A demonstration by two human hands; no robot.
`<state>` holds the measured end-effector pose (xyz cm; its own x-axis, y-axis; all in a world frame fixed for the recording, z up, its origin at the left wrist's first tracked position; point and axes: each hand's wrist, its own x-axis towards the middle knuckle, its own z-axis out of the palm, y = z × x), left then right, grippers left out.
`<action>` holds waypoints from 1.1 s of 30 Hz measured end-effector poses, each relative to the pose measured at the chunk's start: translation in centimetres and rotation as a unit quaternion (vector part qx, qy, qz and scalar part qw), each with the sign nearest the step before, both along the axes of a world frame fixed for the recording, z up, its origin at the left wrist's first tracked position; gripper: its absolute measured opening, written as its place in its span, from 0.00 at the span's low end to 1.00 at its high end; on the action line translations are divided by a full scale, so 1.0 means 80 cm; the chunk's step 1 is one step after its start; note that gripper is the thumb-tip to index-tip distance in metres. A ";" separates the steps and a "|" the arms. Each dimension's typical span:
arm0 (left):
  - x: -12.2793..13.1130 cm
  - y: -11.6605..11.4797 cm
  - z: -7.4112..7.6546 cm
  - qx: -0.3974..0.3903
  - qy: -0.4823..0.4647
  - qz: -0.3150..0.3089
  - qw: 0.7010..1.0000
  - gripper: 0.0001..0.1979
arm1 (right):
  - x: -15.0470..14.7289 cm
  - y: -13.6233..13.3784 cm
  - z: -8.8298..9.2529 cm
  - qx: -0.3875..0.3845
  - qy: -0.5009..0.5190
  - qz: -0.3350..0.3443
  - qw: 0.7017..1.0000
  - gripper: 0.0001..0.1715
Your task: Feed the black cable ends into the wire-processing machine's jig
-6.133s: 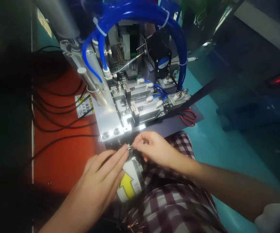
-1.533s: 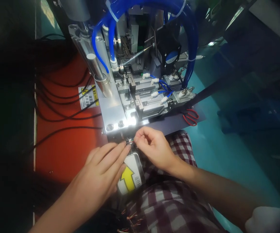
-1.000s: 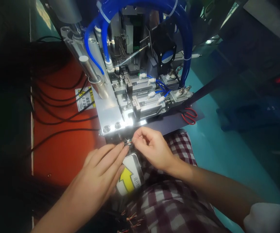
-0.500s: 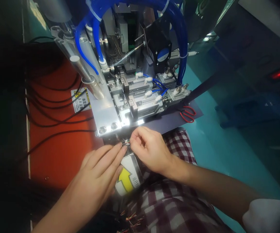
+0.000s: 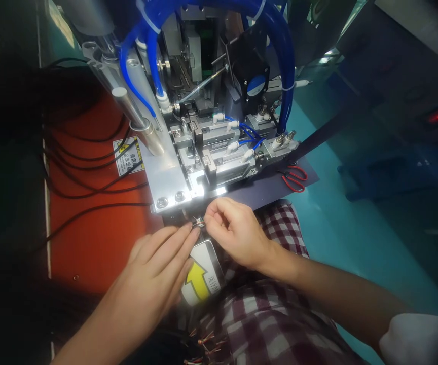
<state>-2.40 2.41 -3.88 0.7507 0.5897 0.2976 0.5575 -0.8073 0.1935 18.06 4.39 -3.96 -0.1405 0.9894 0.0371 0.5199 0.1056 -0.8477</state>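
Observation:
Between my two hands, just in front of the machine's metal plate, is a small shiny part with thin wires point(image 5: 199, 222). It is too small to name its kind. My left hand point(image 5: 160, 261) reaches in from the lower left, its fingers pressed together and their tips at the part's left side. My right hand point(image 5: 238, 232) is closed in a pinch at the part's right side, thumb against curled forefinger. What lies inside that pinch is hidden. Under the fingertips is a white label with a yellow arrow point(image 5: 198, 281).
A machine with metal slides point(image 5: 222, 170) and blue air hoses point(image 5: 286, 61) rises ahead. Red-handled snips point(image 5: 295, 178) lie to its right. Black cables point(image 5: 89, 195) cross an orange surface point(image 5: 89, 253) at left. Several copper-coloured wire pieces point(image 5: 208, 340) lie near the checked cloth point(image 5: 268, 324).
The whole view has shifted slightly. Both hands keep almost the same pose at the small part, with slightly more of it showing between the fingertips.

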 end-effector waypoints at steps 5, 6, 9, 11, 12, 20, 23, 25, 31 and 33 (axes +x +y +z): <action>-0.002 -0.002 -0.003 -0.002 -0.001 0.012 1.000 0.30 | 0.000 0.002 0.006 -0.095 0.035 -0.016 0.995 0.08; -0.003 -0.003 -0.004 -0.003 -0.001 0.012 1.000 0.30 | 0.000 0.003 0.006 -0.113 0.051 -0.018 0.992 0.08; -0.004 -0.004 -0.008 -0.006 0.001 0.011 1.000 0.30 | 0.002 0.004 -0.001 -0.162 0.125 -0.015 0.979 0.06; -0.005 -0.005 -0.009 -0.013 0.007 0.013 1.000 0.30 | 0.003 0.004 -0.008 -0.180 0.167 -0.013 0.969 0.06; -0.005 -0.005 -0.009 -0.021 0.013 0.016 1.000 0.29 | 0.003 0.003 -0.011 -0.183 0.181 -0.014 0.966 0.05; -0.008 -0.012 -0.007 -0.047 0.055 0.033 0.997 0.28 | 0.000 -0.002 -0.011 -0.131 0.172 -0.023 0.976 0.05; -0.007 -0.012 -0.007 -0.041 0.063 0.035 0.997 0.29 | -0.001 -0.002 -0.008 -0.113 0.147 -0.024 0.982 0.06; -0.007 -0.012 -0.007 -0.041 0.069 0.032 0.996 0.30 | -0.001 -0.001 -0.007 -0.116 0.148 -0.025 0.982 0.06; -0.007 -0.013 -0.006 -0.049 0.063 0.033 0.996 0.31 | -0.001 -0.001 -0.008 -0.126 0.159 -0.026 0.979 0.06; -0.007 -0.013 -0.006 -0.051 0.062 0.039 0.996 0.30 | -0.001 -0.001 -0.007 -0.136 0.161 -0.033 0.977 0.06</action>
